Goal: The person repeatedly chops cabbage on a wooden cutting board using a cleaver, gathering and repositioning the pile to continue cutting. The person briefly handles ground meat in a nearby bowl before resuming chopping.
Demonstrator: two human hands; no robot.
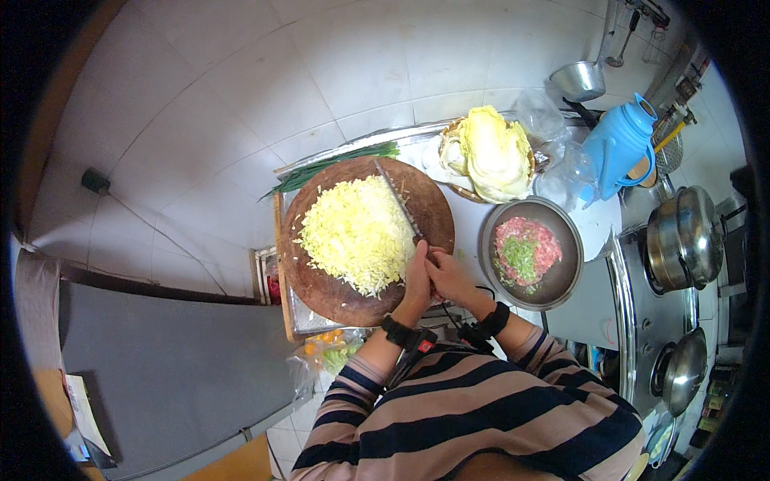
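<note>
My left hand (416, 278) and my right hand (452, 278) are close together at the near right rim of a round wooden chopping board (430, 198). Both grip the handle of a kitchen knife (395, 193), largely hidden by my fingers. Its blade points away from me, edge-on to the view, along the right side of a heap of finely chopped napa cabbage (355, 231). To the right of my hands, a grey metal bowl (570, 273) holds pink minced meat (544, 240) with chopped green onion (518, 257) on it.
Behind the board lie green stalks (337, 167). A napa cabbage (494, 159) rests in a wicker basket (529, 157), beside plastic bags (562, 174) and a blue thermos jug (619, 144). On the stove at right are a lidded steel pot (686, 237) and a wok (686, 370).
</note>
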